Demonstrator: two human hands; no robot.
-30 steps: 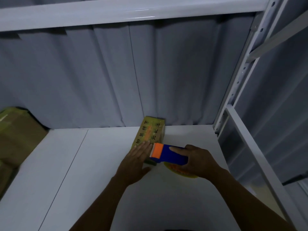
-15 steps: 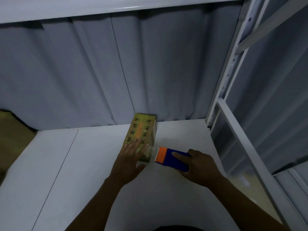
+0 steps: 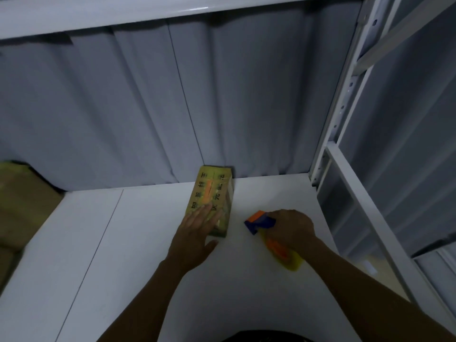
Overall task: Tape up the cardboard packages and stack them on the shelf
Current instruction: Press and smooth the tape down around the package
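Observation:
A small yellow cardboard package [image 3: 212, 193] with printed characters and an orange strip lies on the white shelf board [image 3: 138, 243], its far end against the grey back wall. My left hand [image 3: 196, 233] rests flat with straight fingers on the package's near end. To the right, my right hand [image 3: 291, 230] grips a blue and orange tape dispenser [image 3: 259, 219] with a yellow tape roll [image 3: 287, 257] under the wrist. The dispenser is apart from the package.
A white shelf [image 3: 148, 11] runs overhead. A white perforated upright and frame [image 3: 345, 107] close off the right side. More brown cardboard boxes [image 3: 22, 206] sit at the far left. The grey corrugated wall [image 3: 172, 107] stands behind.
My right hand pulled the tape dispenser away from the package's near end, to the right and toward me. My left hand stayed flat on the package.

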